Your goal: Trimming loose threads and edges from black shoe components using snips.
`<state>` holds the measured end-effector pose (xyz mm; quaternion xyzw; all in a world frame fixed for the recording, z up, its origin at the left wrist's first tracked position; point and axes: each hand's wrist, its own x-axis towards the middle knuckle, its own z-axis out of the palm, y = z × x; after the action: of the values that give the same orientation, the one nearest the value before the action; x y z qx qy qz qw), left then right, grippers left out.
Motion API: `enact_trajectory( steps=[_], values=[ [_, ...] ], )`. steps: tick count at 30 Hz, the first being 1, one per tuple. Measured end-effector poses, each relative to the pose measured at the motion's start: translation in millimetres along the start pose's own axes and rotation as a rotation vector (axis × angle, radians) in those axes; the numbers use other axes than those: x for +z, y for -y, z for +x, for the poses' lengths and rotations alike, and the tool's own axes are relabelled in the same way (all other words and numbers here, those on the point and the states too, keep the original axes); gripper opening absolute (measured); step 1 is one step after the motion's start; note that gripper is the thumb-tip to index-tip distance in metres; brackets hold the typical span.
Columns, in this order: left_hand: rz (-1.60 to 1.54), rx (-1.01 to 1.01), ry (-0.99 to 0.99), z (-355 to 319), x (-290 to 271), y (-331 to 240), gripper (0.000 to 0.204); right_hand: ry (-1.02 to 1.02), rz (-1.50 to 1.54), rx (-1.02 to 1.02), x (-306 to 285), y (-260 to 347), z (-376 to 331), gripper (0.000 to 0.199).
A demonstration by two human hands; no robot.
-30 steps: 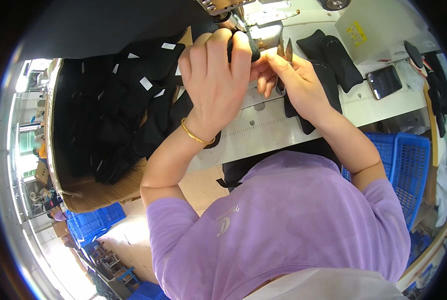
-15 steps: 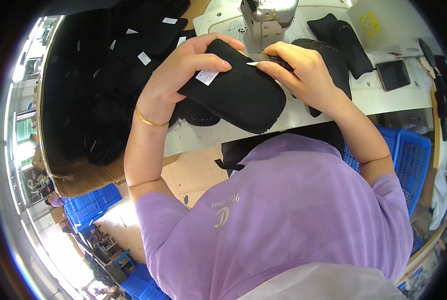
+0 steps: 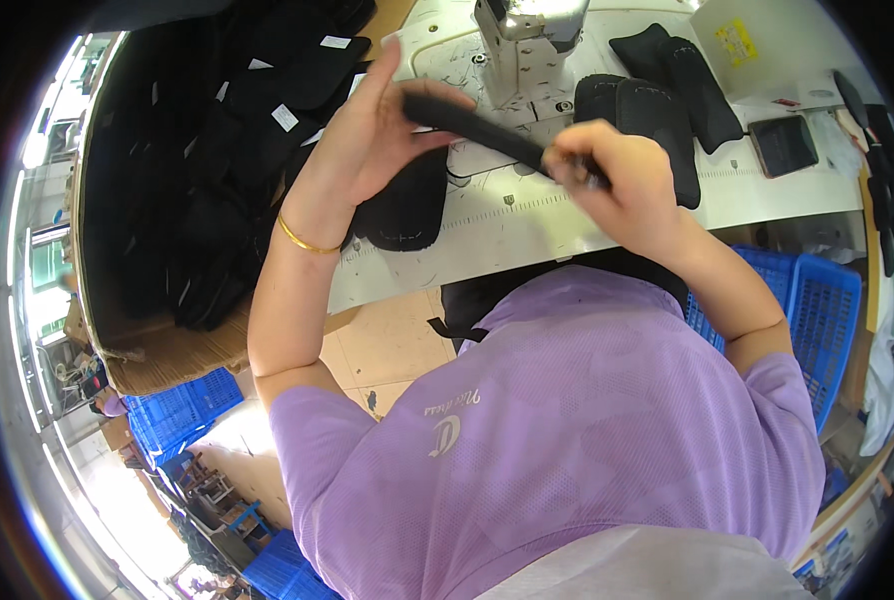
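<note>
A black padded fabric piece [image 3: 482, 131], seen nearly edge-on, hangs above the sewing machine's table. Its right end is in my right hand [image 3: 622, 185], which is closed and smeared by motion. Something dark and small with a shiny part shows at those fingers; its kind is unclear. My left hand [image 3: 362, 140] is at the piece's other end, thumb raised and fingers stretched out, not closed round it. Below my left hand another black padded piece [image 3: 407, 205] with pale stitches lies on the table.
A sewing machine head [image 3: 532, 50] stands at the far middle. More black pieces [image 3: 657, 120] lie right of it, near a phone [image 3: 784, 147]. At left is a large cardboard box [image 3: 167, 355] full of tagged black pieces. Blue crates [image 3: 827, 320] stand below the table at right.
The black padded piece has turned from its broad face to its edge. My left thumb has lifted off it, and my right hand has closed at its right end, slightly lower.
</note>
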<state>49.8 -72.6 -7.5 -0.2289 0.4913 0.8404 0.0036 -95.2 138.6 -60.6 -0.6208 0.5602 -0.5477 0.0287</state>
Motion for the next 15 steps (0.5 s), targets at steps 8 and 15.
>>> enact_trajectory(
  steps=[8,15],
  values=[
    [0.255,0.122,-0.046,-3.6,-8.0,5.5,0.031,0.153,0.539,0.672,-10.7,-10.7,12.3,0.032],
    [0.205,0.06,0.098,2.5,-1.2,3.5,0.027,0.165,0.254,0.279,1.9,-26.9,12.5,0.028]
  ],
)
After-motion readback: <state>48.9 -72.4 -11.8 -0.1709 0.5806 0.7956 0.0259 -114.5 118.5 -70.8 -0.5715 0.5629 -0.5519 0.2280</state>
